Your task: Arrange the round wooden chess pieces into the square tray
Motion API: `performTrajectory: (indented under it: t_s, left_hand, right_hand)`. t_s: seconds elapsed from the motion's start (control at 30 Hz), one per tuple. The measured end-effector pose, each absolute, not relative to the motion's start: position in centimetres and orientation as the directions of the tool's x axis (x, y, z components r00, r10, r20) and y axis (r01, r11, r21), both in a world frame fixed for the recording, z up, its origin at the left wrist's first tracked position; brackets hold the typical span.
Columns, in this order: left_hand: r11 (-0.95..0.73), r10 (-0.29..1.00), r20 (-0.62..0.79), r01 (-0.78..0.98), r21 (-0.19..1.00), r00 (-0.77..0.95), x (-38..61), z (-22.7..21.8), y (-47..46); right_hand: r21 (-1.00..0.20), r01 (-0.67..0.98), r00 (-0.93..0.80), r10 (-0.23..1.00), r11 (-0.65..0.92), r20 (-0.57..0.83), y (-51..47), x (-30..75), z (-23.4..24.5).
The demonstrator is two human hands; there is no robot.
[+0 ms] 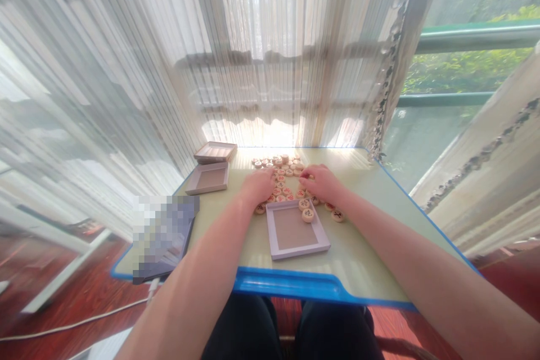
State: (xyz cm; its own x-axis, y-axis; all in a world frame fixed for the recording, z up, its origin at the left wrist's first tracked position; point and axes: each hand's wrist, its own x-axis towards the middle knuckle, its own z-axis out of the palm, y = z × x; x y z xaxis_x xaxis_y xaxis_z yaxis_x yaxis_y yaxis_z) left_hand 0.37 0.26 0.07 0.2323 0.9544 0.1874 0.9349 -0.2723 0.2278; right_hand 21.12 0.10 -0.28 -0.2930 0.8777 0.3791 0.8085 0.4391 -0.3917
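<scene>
Round wooden Chinese chess pieces (280, 179), marked in red or black characters, lie in a loose cluster on the table. At the cluster's left side my left hand (260, 184) rests against the pieces, its fingers extended and partly hidden. My right hand (323, 181) reaches over the right side, palm down, with thumb and forefinger apart; what lies under its other fingers is hidden. Nearer to me is a shallow pale box tray (276, 242). Two pieces sit at its far right corner, one a black-marked piece (307, 215). Another black-marked piece (337, 216) lies right of the tray.
The pale table (379, 242) has a blue rim with a molded trough (291, 284) at the front. On the left stand an open box tray (207, 178), another box part (215, 151) behind it, and a blurred-out tablet-like device (169, 239). Sheer curtains (270, 84) hang behind.
</scene>
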Motion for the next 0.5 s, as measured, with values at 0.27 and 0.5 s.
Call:
performTrajectory:
  t_s: [0.27,0.5]
  left_hand:
    - [-0.272,0.953,0.204,0.932,0.238,0.226,0.1,-0.3,0.8]
    - [-0.254,0.958,0.197,0.937,0.242,0.209,0.4,0.1,0.7]
  right_hand:
    - [-0.319,0.845,-0.255,0.846,0.43,0.468,2.1,19.9,0.6]
    - [-0.109,0.887,-0.387,0.85,0.45,0.357,6.0,16.0,1.4]
